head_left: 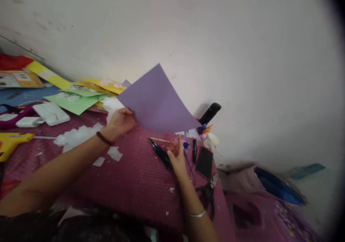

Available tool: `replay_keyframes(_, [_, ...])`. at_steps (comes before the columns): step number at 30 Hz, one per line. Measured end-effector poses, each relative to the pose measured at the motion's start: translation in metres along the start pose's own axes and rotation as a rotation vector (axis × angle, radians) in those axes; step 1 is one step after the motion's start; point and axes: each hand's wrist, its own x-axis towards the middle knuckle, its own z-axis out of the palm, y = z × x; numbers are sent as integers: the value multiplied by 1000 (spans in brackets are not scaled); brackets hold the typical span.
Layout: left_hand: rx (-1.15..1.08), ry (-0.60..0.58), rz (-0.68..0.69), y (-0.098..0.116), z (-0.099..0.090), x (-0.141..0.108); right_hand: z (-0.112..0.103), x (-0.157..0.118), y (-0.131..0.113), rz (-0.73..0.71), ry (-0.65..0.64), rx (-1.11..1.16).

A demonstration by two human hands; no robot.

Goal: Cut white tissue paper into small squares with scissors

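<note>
A plain purple sheet of paper is held up at a tilt above the table, pinched at its left edge by my left hand. My right hand is below the sheet, apart from it, with its fingers spread and nothing seen in them. Close beside it on the table lie dark pens, a thin wooden stick and a slim blue brush. A black marker and a phone lie to its right. Black-handled scissors are partly behind my right wrist.
White cotton wool and paper scraps lie on the red checked tablecloth. At left are a yellow glue gun, a white adapter and green cards. A black object leans near the wall.
</note>
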Motion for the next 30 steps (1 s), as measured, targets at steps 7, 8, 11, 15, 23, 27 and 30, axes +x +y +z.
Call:
replay_keyframes(7, [-73,136,-239,-29,-44,-74,-9,-1,-1,62,-8,221])
replay_keyframes(8, [-86,142,-223,-26,-46,-80,-9,-3,-3,85,-22,219])
replay_keyframes(11, [-89,166,-85,-13,-49,-89,-6,-18,-15,113,-54,169])
replay_keyframes(15, [63,222,85,-5,-56,-108,17,-52,-33,121,-13,83])
replay_keyframes(23, [392,334,30,-48,-80,-162,36,-103,-38,-71,-208,-345])
replay_keyframes(27, [398,498,99,-13,-105,-164,15,-75,-50,-130,-333,-613])
replay_keyframes(30, [380,482,25,30,-141,-161,7,-46,-47,-80,-211,-754])
